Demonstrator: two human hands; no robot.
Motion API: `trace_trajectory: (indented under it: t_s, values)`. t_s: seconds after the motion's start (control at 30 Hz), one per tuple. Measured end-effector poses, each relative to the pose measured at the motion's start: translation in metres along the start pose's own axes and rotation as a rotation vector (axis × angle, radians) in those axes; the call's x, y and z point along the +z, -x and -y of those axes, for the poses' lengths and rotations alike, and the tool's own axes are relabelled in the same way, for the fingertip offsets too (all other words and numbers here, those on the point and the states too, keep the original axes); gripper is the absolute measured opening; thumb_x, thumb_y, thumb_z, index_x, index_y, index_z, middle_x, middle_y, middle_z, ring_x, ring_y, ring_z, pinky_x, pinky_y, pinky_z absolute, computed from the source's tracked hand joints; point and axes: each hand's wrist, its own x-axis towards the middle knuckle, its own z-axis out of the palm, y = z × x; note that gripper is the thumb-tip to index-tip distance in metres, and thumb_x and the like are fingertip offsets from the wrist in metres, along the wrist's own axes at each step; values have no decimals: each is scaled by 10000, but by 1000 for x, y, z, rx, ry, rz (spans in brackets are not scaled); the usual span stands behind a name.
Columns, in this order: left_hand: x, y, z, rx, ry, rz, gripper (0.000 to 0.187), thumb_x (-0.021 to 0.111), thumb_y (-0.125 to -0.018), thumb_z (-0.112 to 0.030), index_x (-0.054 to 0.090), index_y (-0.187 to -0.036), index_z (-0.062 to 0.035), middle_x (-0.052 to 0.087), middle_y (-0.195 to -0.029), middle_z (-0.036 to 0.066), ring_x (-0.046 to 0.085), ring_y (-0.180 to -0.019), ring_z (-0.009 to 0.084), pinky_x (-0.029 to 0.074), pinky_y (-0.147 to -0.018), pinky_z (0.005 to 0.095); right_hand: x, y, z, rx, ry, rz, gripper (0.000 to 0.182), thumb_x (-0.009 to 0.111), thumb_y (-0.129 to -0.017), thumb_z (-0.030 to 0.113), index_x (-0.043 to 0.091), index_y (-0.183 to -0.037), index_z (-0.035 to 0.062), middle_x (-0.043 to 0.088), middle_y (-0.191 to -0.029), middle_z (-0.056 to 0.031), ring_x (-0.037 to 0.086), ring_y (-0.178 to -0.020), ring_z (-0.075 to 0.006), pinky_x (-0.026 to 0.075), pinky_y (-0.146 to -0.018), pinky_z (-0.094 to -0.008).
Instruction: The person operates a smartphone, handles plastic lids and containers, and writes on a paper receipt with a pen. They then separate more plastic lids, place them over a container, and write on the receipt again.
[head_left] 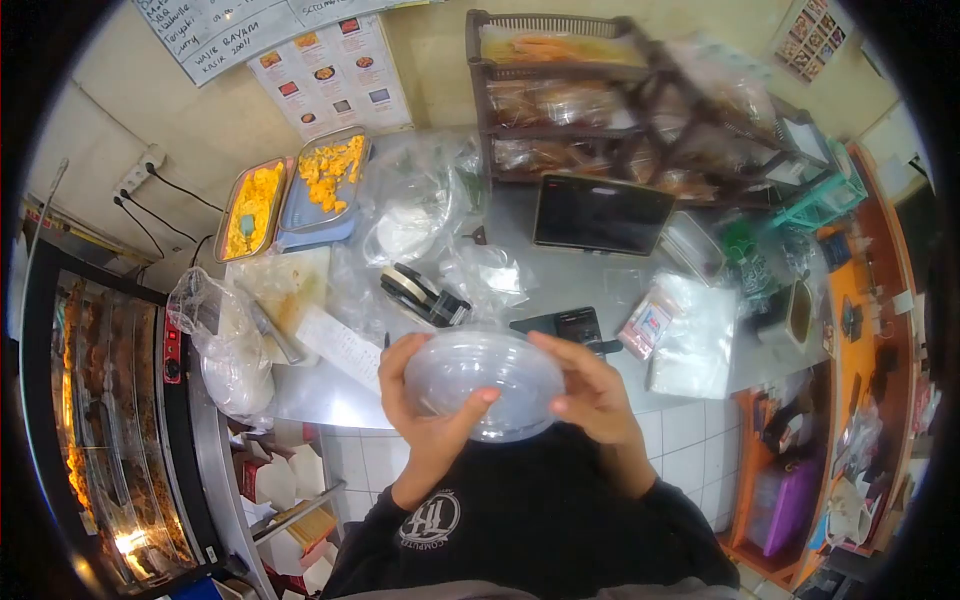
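Note:
A round, clear plastic container [480,365] is held between my two hands, in front of my chest and near the front edge of the metal table. My left hand [430,410] grips its left side, the thumb pressed across the face of the plastic. On the right side, my right hand [598,395] has its fingers around the rim. Just beyond the container are a tape dispenser [425,297] and a small black device [578,325]. A paper with writing [338,350] lies to the left of it.
Two trays of yellow food [252,210] [328,180] stand at the back left, near a cutting board [305,275]. A dark tablet [603,215] stands before stacked brown baskets [560,135]. Plastic bags [695,335] lie right; a lit glass cabinet [120,430] is far left.

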Motion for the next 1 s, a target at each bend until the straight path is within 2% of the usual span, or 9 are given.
trace_trajectory:
  t_s: [0.1, 0.17, 0.27, 0.47, 0.5, 0.57, 0.7, 0.8, 1.0]
  values:
    - [3, 6, -6, -36, 106, -118, 764, 854, -531, -198, 433, -1146, -29, 451, -1057, 113, 480, -956, 233, 418, -808, 329, 2, 1, 4, -25, 31, -1, 525, 578, -820, 34, 366, -1294, -46, 389, -1344, -151, 394, -1225, -235, 297, -1005, -341]
    - [-1, 5, -3, 149, -53, -65, 802, 861, -530, -218, 412, -1174, -54, 451, -1045, 119, 483, -917, 231, 424, -762, 312, 2, 2, 4, -41, 45, 1, 530, 589, -817, 45, 369, -1290, -53, 395, -1339, -156, 396, -1224, -236, 292, -1007, -341]
    - [0, 5, -1, 298, -89, -73, 831, 861, -537, -252, 394, -1201, -74, 450, -1035, 125, 477, -879, 224, 422, -714, 296, 1, 5, 0, -67, -2, -10, 507, 588, -831, 87, 389, -1272, -64, 410, -1326, -166, 397, -1223, -235, 286, -1010, -352]
    - [-2, 10, 5, 412, -86, -59, 876, 861, -525, -295, 378, -1229, -101, 447, -1015, 133, 461, -827, 205, 407, -629, 288, 4, 7, 2, -63, -34, -53, 474, 552, -863, 175, 422, -1245, -75, 473, -1249, -177, 444, -1161, -240, 311, -975, -365]
    - [-3, 11, 4, 411, -85, -58, 876, 861, -525, -295, 378, -1229, -101, 447, -1015, 133, 461, -827, 205, 407, -629, 288, 4, 8, 2, -72, -26, -47, 485, 555, -862, 193, 424, -1241, -79, 492, -1213, -180, 463, -1122, -239, 323, -952, -362]
    - [-5, 12, 2, 474, -256, -54, 860, 816, -570, -427, 340, -1236, -164, 423, -980, 109, 447, -841, 200, 416, -643, 278, 4, 7, 3, -83, -17, -42, 497, 557, -860, 211, 427, -1238, -84, 511, -1178, -182, 482, -1083, -238, 335, -928, -359]
    - [-5, 16, 4, 513, -285, -80, 869, 812, -558, -452, 336, -1226, -168, 419, -958, 106, 437, -816, 204, 408, -616, 265, 5, 6, 4, -93, -46, -7, 506, 561, -857, 228, 433, -1233, -86, 536, -1122, -182, 497, -1030, -235, 344, -893, -357]
    - [-3, 17, 4, 443, -207, -125, 872, 808, -552, -471, 337, -1222, -173, 418, -957, 106, 428, -811, 208, 399, -608, 258, 6, 5, 5, -111, -30, 1, 497, 563, -854, 216, 438, -1232, -81, 541, -1116, -178, 499, -1026, -237, 344, -891, -359]
    - [-5, 13, 2, 529, -289, -95, 887, 809, -545, -480, 328, -1222, -169, 419, -954, 105, 425, -826, 212, 399, -612, 263, 4, 4, 6, -124, -18, 28, 491, 592, -831, 174, 446, -1231, -72, 544, -1114, -168, 499, -1029, -241, 347, -887, -352]
